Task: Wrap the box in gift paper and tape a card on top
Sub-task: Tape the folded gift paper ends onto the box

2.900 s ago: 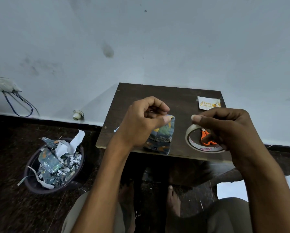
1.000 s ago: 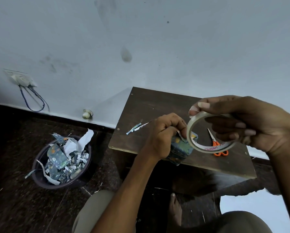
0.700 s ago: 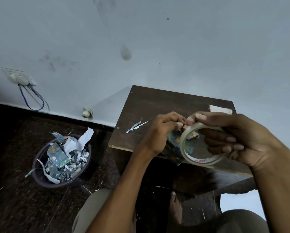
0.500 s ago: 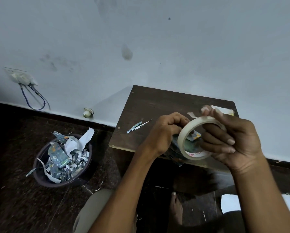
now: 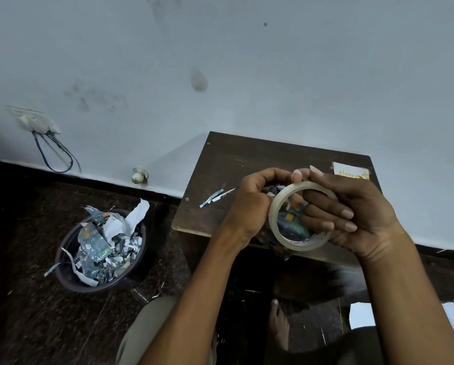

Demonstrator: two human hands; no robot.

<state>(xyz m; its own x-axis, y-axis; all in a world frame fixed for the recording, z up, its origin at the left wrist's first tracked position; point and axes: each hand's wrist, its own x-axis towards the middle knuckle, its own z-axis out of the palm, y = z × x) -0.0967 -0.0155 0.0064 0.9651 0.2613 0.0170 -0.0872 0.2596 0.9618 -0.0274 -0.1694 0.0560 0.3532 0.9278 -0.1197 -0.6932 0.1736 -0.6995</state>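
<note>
Head view: your right hand (image 5: 357,214) holds a ring of clear, glossy tape (image 5: 297,214), fingers (image 5: 326,206) curled through its hollow centre, thumb on the outer rim at the top. Red print shows on the inner core at the ring's lower edge. Your left hand (image 5: 255,204) sits just left of the ring, fingers curled tight, pinching at the ring's top beside your right thumb; what exactly they pinch cannot be told. The box (image 5: 290,222), wrapped in crinkled blue-green patterned paper, shows through and below the ring, at the near edge of the dark wooden worktop (image 5: 247,159). Whether the box rests on the worktop or is lifted cannot be told. The card (image 5: 351,171), small, pale and rectangular with gold print, lies flat beyond the ring near the worktop's far right corner. Thin paper slivers (image 5: 212,198) lie left of the ring. Further left, on the speckled floor, a round dark bin (image 5: 99,248) brims with torn scraps.
</note>
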